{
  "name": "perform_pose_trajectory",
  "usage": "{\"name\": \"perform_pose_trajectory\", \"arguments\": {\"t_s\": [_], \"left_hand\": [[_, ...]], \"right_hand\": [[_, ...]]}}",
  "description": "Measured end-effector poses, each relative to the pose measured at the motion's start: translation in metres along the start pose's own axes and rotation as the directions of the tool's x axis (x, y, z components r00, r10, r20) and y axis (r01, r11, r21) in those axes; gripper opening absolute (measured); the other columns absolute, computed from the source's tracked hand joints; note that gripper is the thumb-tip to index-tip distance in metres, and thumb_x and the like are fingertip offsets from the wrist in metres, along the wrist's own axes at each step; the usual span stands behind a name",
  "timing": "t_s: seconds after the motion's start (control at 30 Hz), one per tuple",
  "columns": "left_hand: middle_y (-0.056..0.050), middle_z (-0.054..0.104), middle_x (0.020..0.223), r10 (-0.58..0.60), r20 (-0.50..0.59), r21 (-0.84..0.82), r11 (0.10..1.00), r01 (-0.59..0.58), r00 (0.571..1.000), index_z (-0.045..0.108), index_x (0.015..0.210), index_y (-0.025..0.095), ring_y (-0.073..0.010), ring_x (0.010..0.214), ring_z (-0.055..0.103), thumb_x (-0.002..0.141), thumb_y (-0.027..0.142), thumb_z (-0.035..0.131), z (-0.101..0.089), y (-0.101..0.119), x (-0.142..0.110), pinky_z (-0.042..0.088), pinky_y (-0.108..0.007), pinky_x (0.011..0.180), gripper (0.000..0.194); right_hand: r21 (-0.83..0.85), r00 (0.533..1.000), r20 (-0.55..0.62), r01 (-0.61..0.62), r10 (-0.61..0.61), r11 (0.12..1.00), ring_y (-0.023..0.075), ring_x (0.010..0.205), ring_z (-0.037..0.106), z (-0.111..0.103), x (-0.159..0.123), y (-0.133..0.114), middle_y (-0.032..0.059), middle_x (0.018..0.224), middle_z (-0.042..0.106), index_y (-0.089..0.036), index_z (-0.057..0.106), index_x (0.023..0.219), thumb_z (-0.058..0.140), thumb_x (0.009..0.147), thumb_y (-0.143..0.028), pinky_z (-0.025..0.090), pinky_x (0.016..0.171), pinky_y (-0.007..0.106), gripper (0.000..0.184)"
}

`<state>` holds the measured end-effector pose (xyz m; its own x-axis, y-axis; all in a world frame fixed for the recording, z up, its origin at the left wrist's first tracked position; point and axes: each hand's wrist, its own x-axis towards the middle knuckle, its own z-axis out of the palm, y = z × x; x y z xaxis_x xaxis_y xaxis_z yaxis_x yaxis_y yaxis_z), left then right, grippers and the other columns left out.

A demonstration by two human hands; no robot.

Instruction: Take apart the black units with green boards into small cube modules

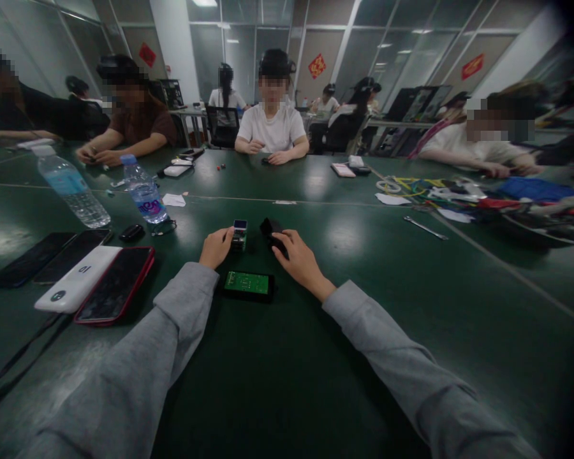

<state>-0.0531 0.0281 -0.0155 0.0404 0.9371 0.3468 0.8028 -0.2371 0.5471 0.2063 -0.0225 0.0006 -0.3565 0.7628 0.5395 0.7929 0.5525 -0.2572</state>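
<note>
Fingers of L hand pinch a small screen module; those of R hand curl over a black case part, exact grip can't tell. Both are just beyond a green PCB lying in black shell on table. Prob. partway thru: PCB in shell but uncovered, module & case part separate

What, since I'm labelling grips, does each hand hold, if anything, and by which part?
Left hand: small green circuit-board block, by its left side. Right hand: black boxy case, by its right end.
</note>
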Motion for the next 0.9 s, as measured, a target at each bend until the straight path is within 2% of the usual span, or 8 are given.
{"name": "perform_pose_trajectory", "arguments": {"t_s": [0.2, 0.37, 0.5, 0.6, 0.67, 0.77, 0.9], "left_hand": [[-0.011, 0.073, 0.106, -0.006, 0.010, 0.010, 1.000, 0.006, 1.000, 0.070, 0.110, 0.019, -0.0251, 0.096, 0.066, 0.096, 0.059, 0.023, 0.0003, 0.0006, -0.0004, 0.049, -0.036, 0.083, 0.064], [-0.011, 0.073, 0.107, -0.001, 0.007, 0.018, 1.000, 0.000, 1.000, 0.070, 0.109, 0.020, -0.0252, 0.095, 0.067, 0.096, 0.060, 0.022, 0.0005, 0.0007, -0.0001, 0.049, -0.036, 0.083, 0.064], [-0.011, 0.073, 0.105, 0.000, 0.015, 0.023, 1.000, 0.000, 1.000, 0.071, 0.107, 0.020, -0.0249, 0.093, 0.067, 0.095, 0.061, 0.022, 0.0002, 0.0013, -0.0001, 0.049, -0.036, 0.081, 0.065], [-0.011, 0.073, 0.105, -0.005, 0.033, 0.024, 1.000, 0.004, 0.999, 0.070, 0.107, 0.019, -0.0251, 0.092, 0.067, 0.096, 0.060, 0.021, 0.0000, 0.0020, 0.0001, 0.049, -0.036, 0.081, 0.065], [-0.011, 0.072, 0.107, 0.002, 0.035, 0.018, 1.000, -0.002, 0.999, 0.070, 0.108, 0.019, -0.0255, 0.095, 0.066, 0.096, 0.060, 0.021, 0.0000, 0.0021, 0.0003, 0.049, -0.037, 0.083, 0.064], [-0.011, 0.072, 0.108, 0.004, 0.028, 0.011, 1.000, -0.005, 1.000, 0.070, 0.109, 0.020, -0.0251, 0.098, 0.066, 0.096, 0.059, 0.023, 0.0005, 0.0016, 0.0005, 0.049, -0.036, 0.085, 0.062], [-0.010, 0.072, 0.108, 0.005, 0.028, 0.006, 1.000, -0.005, 1.000, 0.070, 0.109, 0.020, -0.0242, 0.098, 0.066, 0.096, 0.058, 0.024, 0.0012, 0.0004, 0.0006, 0.049, -0.036, 0.085, 0.061]], "right_hand": [[-0.057, 0.998, -0.045, 0.051, -0.053, 0.997, 0.0311, 0.122, 0.047, 0.0021, 0.0011, 0.0033, 0.0142, 0.132, 0.044, -0.022, 0.053, 0.129, 0.049, 0.095, -0.020, 0.051, 0.096, 0.051, 0.034], [-0.082, 0.985, 0.008, 0.174, -0.174, 0.981, 0.0317, 0.135, 0.036, 0.0017, 0.0007, 0.0031, 0.0130, 0.142, 0.040, -0.021, 0.055, 0.127, 0.045, 0.089, -0.005, 0.043, 0.106, 0.058, 0.043], [-0.050, 0.953, 0.107, 0.289, -0.283, 0.956, 0.0266, 0.139, 0.033, -0.0016, 0.0004, 0.0014, 0.0089, 0.146, 0.039, -0.023, 0.049, 0.135, 0.042, 0.091, -0.003, 0.040, 0.111, 0.055, 0.049], [-0.007, 0.935, 0.116, 0.338, -0.335, 0.941, 0.0248, 0.139, 0.034, -0.0039, 0.0008, -0.0007, 0.0088, 0.149, 0.038, -0.022, 0.042, 0.141, 0.047, 0.094, -0.012, 0.040, 0.112, 0.051, 0.048], [0.005, 0.943, 0.089, 0.322, -0.322, 0.947, 0.0259, 0.138, 0.035, -0.0037, 0.0010, -0.0017, 0.0099, 0.150, 0.036, -0.022, 0.040, 0.142, 0.052, 0.095, -0.020, 0.040, 0.111, 0.051, 0.048], [-0.005, 0.979, 0.019, 0.205, -0.205, 0.979, 0.0289, 0.134, 0.039, -0.0007, 0.0009, -0.0004, 0.0129, 0.146, 0.039, -0.022, 0.042, 0.139, 0.053, 0.096, -0.029, 0.044, 0.106, 0.052, 0.044], [-0.001, 0.997, -0.006, 0.076, -0.076, 0.997, 0.0293, 0.116, 0.053, 0.0039, 0.0004, 0.0043, 0.0140, 0.125, 0.052, -0.020, 0.050, 0.130, 0.051, 0.097, -0.034, 0.051, 0.093, 0.048, 0.035]]}}
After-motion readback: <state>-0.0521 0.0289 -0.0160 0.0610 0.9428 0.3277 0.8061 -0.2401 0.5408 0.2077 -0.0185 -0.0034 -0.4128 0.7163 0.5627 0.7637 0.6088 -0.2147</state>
